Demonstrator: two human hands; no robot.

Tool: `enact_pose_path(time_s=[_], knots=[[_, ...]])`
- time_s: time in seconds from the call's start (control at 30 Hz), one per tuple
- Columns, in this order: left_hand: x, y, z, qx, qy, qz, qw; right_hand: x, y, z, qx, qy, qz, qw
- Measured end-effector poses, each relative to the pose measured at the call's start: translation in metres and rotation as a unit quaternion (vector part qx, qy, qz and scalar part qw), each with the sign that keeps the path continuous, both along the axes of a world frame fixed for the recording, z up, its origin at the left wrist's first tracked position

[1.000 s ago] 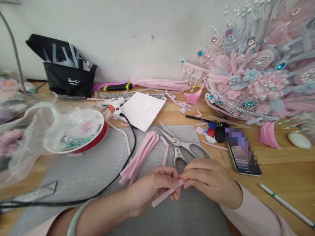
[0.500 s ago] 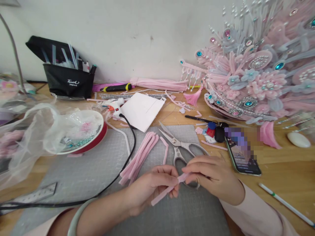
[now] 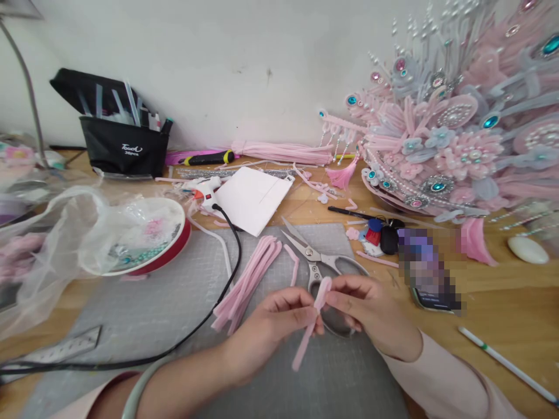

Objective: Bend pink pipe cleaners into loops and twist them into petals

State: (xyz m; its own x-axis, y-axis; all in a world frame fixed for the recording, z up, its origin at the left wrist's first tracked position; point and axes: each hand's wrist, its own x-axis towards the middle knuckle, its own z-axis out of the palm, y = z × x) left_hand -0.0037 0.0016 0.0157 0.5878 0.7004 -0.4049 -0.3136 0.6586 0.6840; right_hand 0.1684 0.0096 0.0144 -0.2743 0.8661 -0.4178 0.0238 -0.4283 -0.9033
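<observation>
A short pink fuzzy strip point(image 3: 303, 347) is pinched between my left hand point(image 3: 286, 317) and my right hand point(image 3: 364, 308). Its upper end bends into a narrow loop between my fingertips, while the lower end hangs free below my left thumb. Grey-handled scissors point(image 3: 309, 252) lie with blades apart on the grey cutting mat point(image 3: 174, 308), partly behind my right fingers. Beside them is a bent pink piece point(image 3: 292, 263), and further left a bundle of folded pink strips point(image 3: 248, 279).
A black cable point(image 3: 238, 256) runs across the mat from a glue gun point(image 3: 207, 195). A bead-filled bowl point(image 3: 186, 238) stands left. Right are a phone point(image 3: 432, 299), a white pen point(image 3: 502, 361) and a large pink decorated headpiece point(image 3: 437, 139). White paper point(image 3: 255, 198) lies behind.
The strip has turned more upright, and its upper end now shows as a loop. My right fingers have shifted slightly along it, and the view has moved a little.
</observation>
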Motion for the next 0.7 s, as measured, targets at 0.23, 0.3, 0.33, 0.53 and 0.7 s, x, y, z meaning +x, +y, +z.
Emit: enact_pose_path(time_s=[0.23, 0.3, 0.33, 0.53, 0.7], knots=[[0.0027, -0.0028, -0.0005, -0.039, -0.032, -0.001, 0.999, -0.0093, -0.0034, -0.0027, -0.082, 0.156, -0.009, 0.984], [0.0034, -0.0035, 0.0, -0.069, -0.055, -0.002, 0.996, -0.01, -0.0039, -0.0029, -0.091, 0.174, -0.006, 0.98], [0.0038, -0.0038, 0.0001, -0.079, -0.063, -0.002, 0.995, -0.0104, -0.0045, -0.0032, -0.093, 0.175, -0.005, 0.98], [0.0036, -0.0041, -0.0002, -0.078, -0.054, -0.002, 0.995, -0.0098, -0.0075, -0.0094, -0.049, 0.134, 0.024, 0.989], [0.001, -0.0003, 0.002, -0.099, -0.046, -0.029, 0.994, -0.0049, -0.0053, -0.0073, 0.056, 0.074, 0.068, 0.993]])
